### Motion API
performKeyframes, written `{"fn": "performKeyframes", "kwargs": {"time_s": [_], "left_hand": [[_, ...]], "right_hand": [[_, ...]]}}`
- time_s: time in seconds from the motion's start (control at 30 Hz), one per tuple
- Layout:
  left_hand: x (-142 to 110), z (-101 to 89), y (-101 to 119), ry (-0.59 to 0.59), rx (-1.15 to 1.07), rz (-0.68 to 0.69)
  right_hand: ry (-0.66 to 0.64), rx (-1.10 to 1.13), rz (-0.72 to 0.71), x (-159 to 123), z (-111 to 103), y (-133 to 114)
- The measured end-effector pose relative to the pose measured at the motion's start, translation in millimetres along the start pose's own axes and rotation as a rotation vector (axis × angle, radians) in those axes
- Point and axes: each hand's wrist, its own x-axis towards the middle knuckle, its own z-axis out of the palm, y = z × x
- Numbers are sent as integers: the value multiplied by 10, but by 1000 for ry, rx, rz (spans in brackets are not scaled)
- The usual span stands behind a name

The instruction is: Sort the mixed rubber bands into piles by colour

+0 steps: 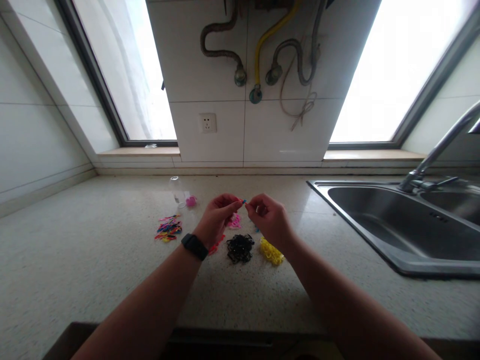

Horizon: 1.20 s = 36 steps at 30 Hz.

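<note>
In the middle of the counter my left hand [218, 216], with a dark watch on its wrist, is closed in a pinch. Facing it, my right hand [269, 216] pinches too. Small blue and red rubber bands [244, 201] are held between the two sets of fingertips; how they are joined is too small to tell. Below the hands lie a pile of black rubber bands [240, 248] and a pile of yellow ones [271, 252]. Pink bands [234, 221] show between the hands. Red bands [216, 244] are partly hidden by my left wrist, and a bit of blue by my right hand.
A mixed-colour pile of bands [168, 228] lies to the left. Behind it are a clear plastic container [176, 192] and a pink lid-like piece [191, 201]. A steel sink [375, 220] with a faucet [438, 145] is at the right. Hoses hang on the wall above an outlet [207, 122].
</note>
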Motion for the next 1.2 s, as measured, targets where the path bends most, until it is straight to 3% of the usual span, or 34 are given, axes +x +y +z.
{"fn": "performKeyframes", "kwargs": {"time_s": [0.57,0.83,1.2], "left_hand": [[4,-6,40,-23,-97,13],[13,-22,47,-19,-162,24],[27,-56,66,-15,-168,30]], "right_hand": [[26,118,40,54,-101,70],[52,280,92,92,-169,26],[31,308,113,99,-207,-16]]}}
